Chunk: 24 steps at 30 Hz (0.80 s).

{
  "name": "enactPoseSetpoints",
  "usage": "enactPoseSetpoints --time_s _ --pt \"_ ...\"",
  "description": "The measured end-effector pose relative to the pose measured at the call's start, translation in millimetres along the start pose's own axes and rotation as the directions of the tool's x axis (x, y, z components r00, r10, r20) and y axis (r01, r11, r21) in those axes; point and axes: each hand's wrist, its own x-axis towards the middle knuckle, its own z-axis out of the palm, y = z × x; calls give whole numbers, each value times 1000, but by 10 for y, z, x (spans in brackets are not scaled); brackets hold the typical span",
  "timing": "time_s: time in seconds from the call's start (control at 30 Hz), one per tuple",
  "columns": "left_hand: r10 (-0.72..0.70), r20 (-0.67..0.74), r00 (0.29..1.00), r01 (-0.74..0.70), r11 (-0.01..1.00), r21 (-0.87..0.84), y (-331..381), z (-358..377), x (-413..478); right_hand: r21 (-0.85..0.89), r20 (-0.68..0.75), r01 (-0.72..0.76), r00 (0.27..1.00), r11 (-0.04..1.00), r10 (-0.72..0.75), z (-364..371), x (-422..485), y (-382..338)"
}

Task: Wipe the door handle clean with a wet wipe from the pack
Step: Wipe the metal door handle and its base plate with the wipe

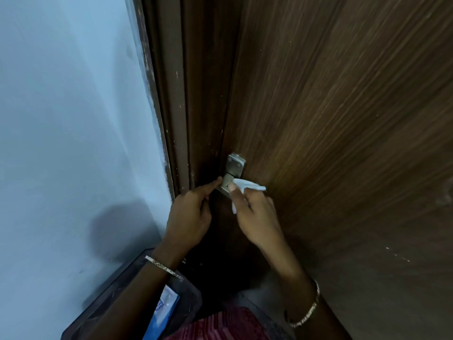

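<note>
A silver metal door handle (pixel 232 168) is fixed near the left edge of the brown wooden door (pixel 343 119). My right hand (pixel 255 214) pinches a crumpled white wet wipe (pixel 247 185) and holds it against the lower part of the handle. My left hand (pixel 190 212) is to the left of the handle, its forefinger stretched out and touching the handle's side while the other fingers are curled. A blue and white wipe pack (pixel 163 312) lies below my left forearm on a dark surface.
The dark brown door frame (pixel 179 106) runs up beside a pale blue wall (pixel 73 119) on the left. A dark table or tray edge (pixel 115 290) sits at the lower left. Patterned red cloth (pixel 220 325) shows at the bottom.
</note>
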Motion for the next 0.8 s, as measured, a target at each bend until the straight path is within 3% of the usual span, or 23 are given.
enactPoseSetpoints --time_s 0.17,0.37,0.53,0.6,0.67,0.73,0.8 --pt "32 35 999 -31 999 -27 -50 -3 26 32 99 -140 986 990 136 33 204 -239" --pt "30 39 999 -27 996 -86 -154 -12 76 -240 184 -126 968 962 173 77 235 -289" --pt "36 44 998 -32 995 -95 -144 -12 42 -83 184 -208 958 975 220 -28 244 -126" --pt "28 31 999 -25 995 -95 -155 -8 43 -87 67 -185 979 979 191 -81 148 -76" --pt "24 13 1000 -22 995 -96 -157 15 32 -138 -179 -37 984 990 12 -147 41 -65" --pt "19 5 1000 -19 995 -100 -153 37 22 -203 -421 136 882 970 -211 -188 -15 -98" --pt "-1 -5 1000 1 996 -92 -162 52 28 -307 -513 170 799 936 -313 -160 9 -87"
